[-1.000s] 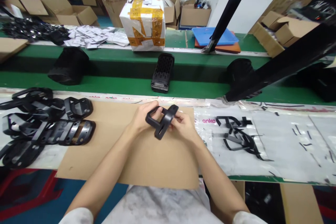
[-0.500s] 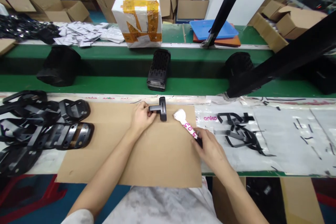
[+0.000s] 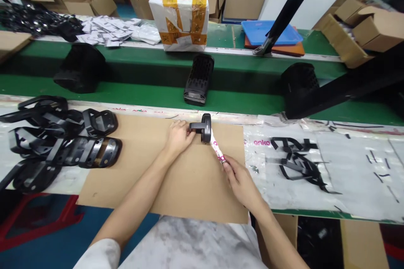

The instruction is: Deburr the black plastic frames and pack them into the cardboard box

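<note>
My left hand [image 3: 179, 136] is closed on the stem of a black T-shaped plastic part [image 3: 206, 127], holding its crosspiece upright over the cardboard sheet [image 3: 189, 187]. In my right hand [image 3: 238, 178] is a hand tool [image 3: 216, 148] wrapped in white tape with pink print. Its upper end meets the right side of the crosspiece and is mostly hidden behind it, so I cannot tell whether they touch. To the left lies a pile of black plastic parts with curved handles [image 3: 101, 151].
Thin black plastic strips [image 3: 299, 162] lie on the white covering at right. Beyond the cardboard, a green conveyor [image 3: 142, 96] carries black housings [image 3: 199, 79]. A black post [image 3: 347, 80] slants across the right. Farther back stand a taped white box [image 3: 179, 12] and a blue tray [image 3: 271, 32].
My right hand has brought the wrapped tool left, up to the black T-shaped part. Its white head, plain to see before, is now mostly behind that part. The whole view has shifted slightly.
</note>
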A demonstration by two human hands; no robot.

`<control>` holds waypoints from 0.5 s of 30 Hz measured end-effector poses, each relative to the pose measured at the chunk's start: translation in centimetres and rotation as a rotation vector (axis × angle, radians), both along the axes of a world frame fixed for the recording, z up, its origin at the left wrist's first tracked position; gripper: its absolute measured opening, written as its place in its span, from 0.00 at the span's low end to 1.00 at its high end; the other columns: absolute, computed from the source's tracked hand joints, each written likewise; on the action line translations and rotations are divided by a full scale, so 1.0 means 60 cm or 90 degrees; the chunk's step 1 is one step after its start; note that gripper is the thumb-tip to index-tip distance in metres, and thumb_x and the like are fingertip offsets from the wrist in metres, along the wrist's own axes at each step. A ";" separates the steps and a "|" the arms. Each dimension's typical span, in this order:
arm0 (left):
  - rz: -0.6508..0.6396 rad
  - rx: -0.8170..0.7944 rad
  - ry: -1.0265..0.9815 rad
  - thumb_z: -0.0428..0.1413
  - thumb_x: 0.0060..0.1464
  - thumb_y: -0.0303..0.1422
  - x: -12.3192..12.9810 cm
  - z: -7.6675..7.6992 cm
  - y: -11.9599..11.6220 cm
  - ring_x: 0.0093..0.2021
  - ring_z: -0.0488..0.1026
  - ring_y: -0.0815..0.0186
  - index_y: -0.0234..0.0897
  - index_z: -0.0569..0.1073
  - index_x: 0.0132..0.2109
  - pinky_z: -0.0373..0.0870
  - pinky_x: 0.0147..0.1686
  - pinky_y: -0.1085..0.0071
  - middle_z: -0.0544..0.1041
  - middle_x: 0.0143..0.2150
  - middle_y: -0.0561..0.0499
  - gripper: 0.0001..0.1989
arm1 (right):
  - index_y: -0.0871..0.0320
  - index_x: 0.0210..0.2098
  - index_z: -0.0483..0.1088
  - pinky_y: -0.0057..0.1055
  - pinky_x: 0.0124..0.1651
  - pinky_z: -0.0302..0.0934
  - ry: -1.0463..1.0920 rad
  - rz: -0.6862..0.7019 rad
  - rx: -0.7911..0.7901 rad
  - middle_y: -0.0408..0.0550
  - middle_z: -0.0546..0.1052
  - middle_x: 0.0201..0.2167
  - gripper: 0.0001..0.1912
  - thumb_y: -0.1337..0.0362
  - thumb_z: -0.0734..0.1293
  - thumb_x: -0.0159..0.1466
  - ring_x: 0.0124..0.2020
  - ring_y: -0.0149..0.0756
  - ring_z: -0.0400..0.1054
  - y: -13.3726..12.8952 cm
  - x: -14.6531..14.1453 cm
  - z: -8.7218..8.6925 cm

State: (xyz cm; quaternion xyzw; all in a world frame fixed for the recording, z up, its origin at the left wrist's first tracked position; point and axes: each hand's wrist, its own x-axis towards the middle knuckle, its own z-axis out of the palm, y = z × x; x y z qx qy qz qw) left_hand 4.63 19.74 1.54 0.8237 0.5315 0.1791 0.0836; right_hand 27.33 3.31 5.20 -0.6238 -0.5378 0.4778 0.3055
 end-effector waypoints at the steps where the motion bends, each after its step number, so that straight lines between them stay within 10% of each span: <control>1: 0.001 -0.002 0.000 0.53 0.62 0.34 0.001 0.001 -0.003 0.41 0.74 0.51 0.39 0.69 0.28 0.65 0.42 0.57 0.77 0.33 0.42 0.13 | 0.53 0.58 0.72 0.31 0.27 0.63 -0.029 0.011 0.015 0.46 0.76 0.35 0.23 0.49 0.55 0.76 0.22 0.32 0.65 0.003 -0.002 0.000; 15: 0.011 -0.008 0.047 0.52 0.66 0.34 0.018 0.003 -0.012 0.47 0.75 0.46 0.33 0.79 0.38 0.65 0.48 0.54 0.81 0.42 0.37 0.13 | 0.48 0.72 0.61 0.28 0.22 0.59 0.069 -0.145 0.029 0.44 0.70 0.35 0.28 0.51 0.59 0.75 0.23 0.30 0.58 -0.032 -0.009 -0.015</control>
